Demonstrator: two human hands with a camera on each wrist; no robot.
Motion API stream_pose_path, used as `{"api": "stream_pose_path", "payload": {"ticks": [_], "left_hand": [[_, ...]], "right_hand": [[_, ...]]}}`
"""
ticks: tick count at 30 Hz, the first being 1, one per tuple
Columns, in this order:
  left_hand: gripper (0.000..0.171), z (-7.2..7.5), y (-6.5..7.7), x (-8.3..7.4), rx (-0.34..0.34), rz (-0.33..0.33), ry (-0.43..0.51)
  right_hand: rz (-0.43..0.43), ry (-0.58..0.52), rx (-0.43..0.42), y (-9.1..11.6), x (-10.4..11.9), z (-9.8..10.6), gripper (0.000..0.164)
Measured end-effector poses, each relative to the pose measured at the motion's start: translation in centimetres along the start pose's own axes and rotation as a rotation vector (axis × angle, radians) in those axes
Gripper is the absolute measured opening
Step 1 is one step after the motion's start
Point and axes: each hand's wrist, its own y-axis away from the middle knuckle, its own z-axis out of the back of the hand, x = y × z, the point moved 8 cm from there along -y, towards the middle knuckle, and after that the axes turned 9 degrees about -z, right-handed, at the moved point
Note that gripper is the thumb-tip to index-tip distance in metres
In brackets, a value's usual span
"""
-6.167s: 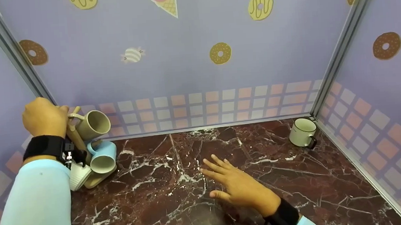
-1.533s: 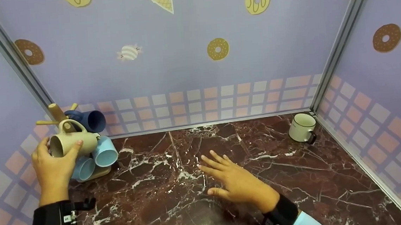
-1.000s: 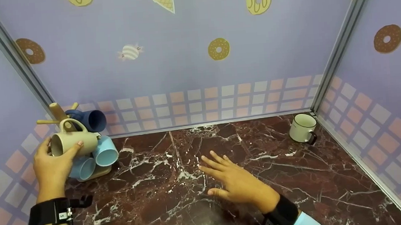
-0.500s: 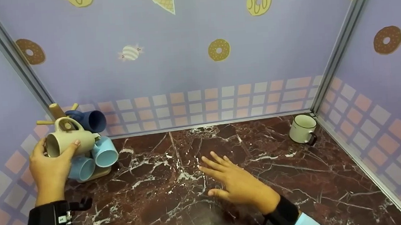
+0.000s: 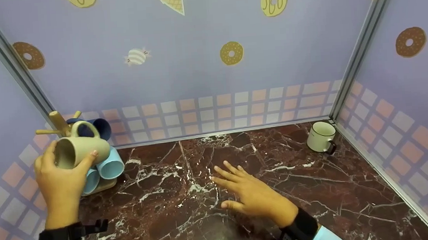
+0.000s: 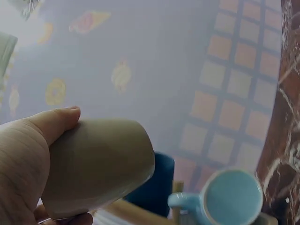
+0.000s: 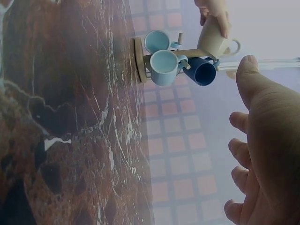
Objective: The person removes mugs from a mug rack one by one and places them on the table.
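Observation:
My left hand (image 5: 62, 183) grips a beige mug (image 5: 94, 148) round its body, thumb along the near side. The mug lies tilted on its side with the handle upward and the mouth to the left. Directly behind it stands a wooden mug tree (image 5: 59, 121); whether the handle touches a peg I cannot tell. A dark blue mug (image 5: 103, 128) and two light blue mugs, one nearer the wall (image 5: 113, 164) and one lower (image 5: 91, 181), hang on the tree, partly hidden. My right hand (image 5: 255, 196) is held over the marbled tabletop with fingers spread, holding nothing.
A pale enamel mug (image 5: 320, 139) with a black handle stands upright near the back right corner. Purple walls with metal corner posts (image 5: 363, 45) enclose the marbled table (image 5: 191, 227) at the back and both sides.
Earlier, my left hand was at the tree's top and a beige mug hung right, where dark blue now shows. In the last half second the gripped mug moved slightly right. The right hand stayed.

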Motion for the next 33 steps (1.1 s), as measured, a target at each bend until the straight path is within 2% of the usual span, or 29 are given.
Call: {"api": "stream_pose_path", "payload": {"ticks": [4,8,14,21,26,30,33], "left_hand": [[0.112,-1.9,1.2,-2.8,0.062,-0.033,0.015],[0.115,-4.6,2.5,-5.5,0.128,-0.103,0.057],[0.113,-8.6,4.4,-9.1,0.221,-0.191,0.053],[0.109,-13.4,7.4,-13.4,0.386,-0.306,0.039],[0.105,-15.0,9.6,-15.5,0.467,-0.448,-0.006],[0.104,-15.5,11.0,-16.7,0.491,-0.542,-0.009],[0.105,-16.0,11.8,-17.4,0.506,-0.586,-0.006]], "right_hand": [[-0.003,0.0,-0.008,0.1,-0.3,0.3,0.084],[-0.002,-0.005,-0.024,0.2,-0.5,0.7,0.082],[-0.024,-0.026,-0.026,0.2,-0.8,0.9,0.083],[-0.072,-0.029,-0.057,0.2,-1.5,1.6,0.082],[-0.102,-0.025,-0.113,0.1,-2.2,2.6,0.08],[-0.135,-0.043,-0.148,0.3,-3.0,3.5,0.076],[-0.163,-0.062,-0.168,0.5,-3.7,4.1,0.075]]}}
